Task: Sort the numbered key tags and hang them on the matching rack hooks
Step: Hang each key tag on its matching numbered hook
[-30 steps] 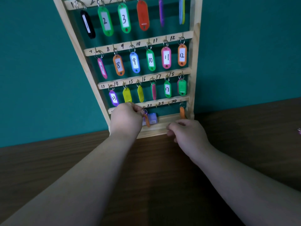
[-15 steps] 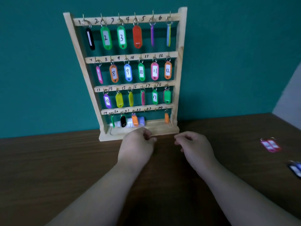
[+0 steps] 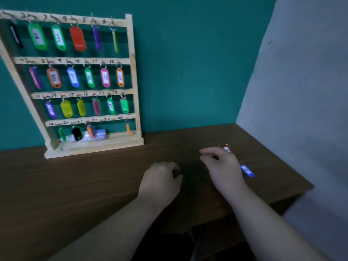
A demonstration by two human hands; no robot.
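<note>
A wooden key rack [image 3: 134, 76] stands at the back left of the table, its numbered rows hung with coloured tags. The bottom row carries a green, a black and an orange tag on the left and an orange tag [image 3: 128, 129] at the far right. Two loose tags lie on the table to the right: a red tag [image 3: 227, 149] and a blue tag [image 3: 247, 171]. My right hand [image 3: 223, 167] hovers just left of them, fingers loosely curled, holding nothing. My left hand [image 3: 162, 180] hangs over the table's middle, also loosely curled and holding nothing.
The dark wooden table [image 3: 75, 185] ends at a right edge near a grey wall [image 3: 301, 91]. A teal wall [image 3: 188, 63] stands behind the rack. A pale bluish object [image 3: 98, 135] lies on the rack's base behind the bottom tags.
Both hands have drawn back from the rack's bottom row and moved right across the table. The view has swung right, bringing the loose red and blue tags beside my right hand.
</note>
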